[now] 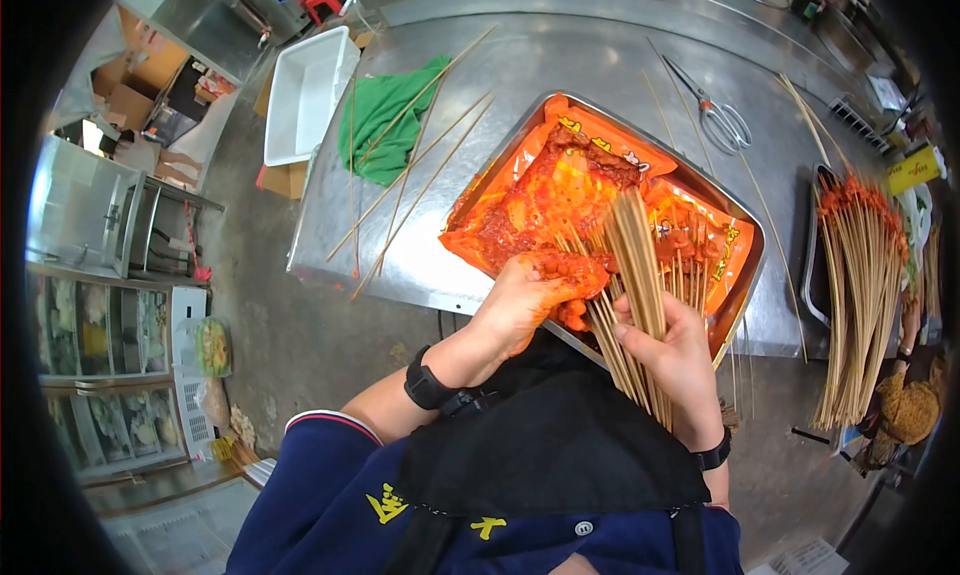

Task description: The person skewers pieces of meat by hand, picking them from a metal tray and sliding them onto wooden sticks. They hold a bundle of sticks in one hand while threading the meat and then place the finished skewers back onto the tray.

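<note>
My left hand [530, 293], its fingers smeared with red sauce, is curled at the near left of a metal tray [750, 265]. It closes on sauce-coated skewers [575, 315]; its fingers partly hide the food on them. My right hand [668, 350] grips a thick bundle of bamboo skewers [638, 265], held slanting over the tray's near side. Orange printed plastic packaging [735, 245] lines the tray, with a pool of red sauce [545, 210] on it. More skewers with red pieces [685, 245] lie in the tray, right of the bundle.
Loose bamboo sticks [415, 200] lie across a green cloth [390, 125] and the steel table [400, 265]. Scissors [720, 125] rest behind the tray. At right, a dark tray [815, 245] holds many sauced skewers [860, 275]. A white bin [305, 95] stands at left.
</note>
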`<act>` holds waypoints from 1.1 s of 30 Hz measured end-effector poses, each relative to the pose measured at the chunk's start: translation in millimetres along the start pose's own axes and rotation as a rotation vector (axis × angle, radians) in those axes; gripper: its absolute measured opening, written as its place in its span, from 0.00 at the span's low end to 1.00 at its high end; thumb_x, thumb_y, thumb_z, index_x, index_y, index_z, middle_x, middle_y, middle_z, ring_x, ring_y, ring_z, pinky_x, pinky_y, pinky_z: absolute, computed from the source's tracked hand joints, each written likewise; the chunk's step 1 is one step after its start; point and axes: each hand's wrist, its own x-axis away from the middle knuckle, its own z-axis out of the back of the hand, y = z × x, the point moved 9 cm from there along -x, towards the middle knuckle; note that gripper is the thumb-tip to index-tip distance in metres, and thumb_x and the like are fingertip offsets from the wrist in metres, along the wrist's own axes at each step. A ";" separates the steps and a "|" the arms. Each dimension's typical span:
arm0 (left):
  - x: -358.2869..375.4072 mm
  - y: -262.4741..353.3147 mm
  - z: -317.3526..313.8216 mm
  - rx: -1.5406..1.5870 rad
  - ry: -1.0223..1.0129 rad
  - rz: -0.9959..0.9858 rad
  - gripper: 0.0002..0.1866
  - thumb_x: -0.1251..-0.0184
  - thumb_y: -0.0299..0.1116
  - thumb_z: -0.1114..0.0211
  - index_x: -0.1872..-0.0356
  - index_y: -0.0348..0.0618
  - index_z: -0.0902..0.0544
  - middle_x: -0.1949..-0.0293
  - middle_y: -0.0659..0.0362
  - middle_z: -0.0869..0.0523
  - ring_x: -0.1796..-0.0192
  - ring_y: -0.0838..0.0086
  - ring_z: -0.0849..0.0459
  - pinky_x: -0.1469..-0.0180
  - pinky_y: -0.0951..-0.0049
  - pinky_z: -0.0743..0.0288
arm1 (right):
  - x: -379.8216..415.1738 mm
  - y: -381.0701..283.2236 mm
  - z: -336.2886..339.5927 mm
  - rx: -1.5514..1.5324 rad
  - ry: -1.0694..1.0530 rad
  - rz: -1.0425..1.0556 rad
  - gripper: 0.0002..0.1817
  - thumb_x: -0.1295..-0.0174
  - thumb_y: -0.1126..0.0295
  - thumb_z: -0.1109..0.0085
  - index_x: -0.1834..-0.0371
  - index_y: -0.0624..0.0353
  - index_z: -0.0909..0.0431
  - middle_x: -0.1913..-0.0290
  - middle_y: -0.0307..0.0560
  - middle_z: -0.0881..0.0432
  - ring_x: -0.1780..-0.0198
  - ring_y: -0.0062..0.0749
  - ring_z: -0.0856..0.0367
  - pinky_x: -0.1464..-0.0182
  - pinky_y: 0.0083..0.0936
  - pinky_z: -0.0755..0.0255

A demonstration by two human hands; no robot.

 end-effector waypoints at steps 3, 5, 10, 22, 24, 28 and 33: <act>-2.4 0.5 0.2 -0.062 0.022 -0.033 0.09 0.44 0.28 0.39 0.64 0.36 0.22 0.73 0.59 0.19 0.77 0.78 0.22 0.78 0.79 0.26 | 4.4 -19.3 4.6 0.212 -0.002 0.128 0.13 0.47 0.79 0.46 0.57 0.66 0.30 0.69 0.45 0.26 0.72 0.23 0.24 0.69 0.19 0.27; -4.6 6.0 1.4 -0.106 0.029 -0.066 0.09 0.45 0.27 0.39 0.64 0.36 0.23 0.73 0.58 0.19 0.78 0.78 0.22 0.79 0.79 0.27 | 12.0 -1.4 -8.3 -0.098 -0.110 -0.281 0.14 0.44 0.78 0.51 0.54 0.67 0.32 0.64 0.50 0.24 0.64 0.29 0.22 0.62 0.24 0.26; -7.4 26.0 38.3 -0.109 0.169 -0.163 0.06 0.44 0.26 0.41 0.67 0.35 0.21 0.75 0.58 0.19 0.78 0.79 0.23 0.77 0.80 0.28 | 8.4 -5.3 3.1 -0.348 -0.066 -0.200 0.15 0.41 0.75 0.57 0.52 0.69 0.33 0.58 0.56 0.24 0.57 0.37 0.21 0.56 0.28 0.25; -19.1 25.7 34.1 -1.723 0.201 -0.129 0.15 0.56 0.30 0.36 0.67 0.32 0.27 0.69 0.43 0.22 0.60 0.52 0.22 0.62 0.59 0.28 | 8.8 -3.9 20.4 -0.373 0.057 -0.135 0.13 0.43 0.76 0.55 0.55 0.69 0.30 0.62 0.50 0.23 0.61 0.33 0.21 0.55 0.27 0.26; -20.9 24.0 37.8 -1.751 0.232 -0.137 0.14 0.55 0.28 0.37 0.67 0.31 0.27 0.68 0.41 0.22 0.59 0.51 0.23 0.61 0.59 0.28 | 9.0 -2.9 19.5 -0.359 0.045 -0.134 0.13 0.43 0.77 0.55 0.55 0.69 0.30 0.63 0.49 0.23 0.61 0.32 0.21 0.55 0.27 0.26; -24.5 29.1 68.5 -1.652 0.305 -0.174 0.13 0.57 0.21 0.44 0.66 0.29 0.28 0.66 0.39 0.23 0.57 0.48 0.24 0.58 0.57 0.28 | 8.1 0.0 19.9 -0.347 0.034 -0.154 0.13 0.42 0.77 0.55 0.55 0.69 0.30 0.63 0.48 0.23 0.61 0.31 0.21 0.55 0.26 0.26; -27.1 37.8 83.2 -1.549 0.252 -0.252 0.10 0.58 0.20 0.46 0.70 0.29 0.26 0.71 0.39 0.22 0.62 0.48 0.23 0.59 0.57 0.29 | 7.8 -0.2 11.7 -0.305 -0.011 -0.162 0.13 0.41 0.76 0.56 0.53 0.68 0.30 0.62 0.47 0.23 0.61 0.28 0.22 0.55 0.25 0.26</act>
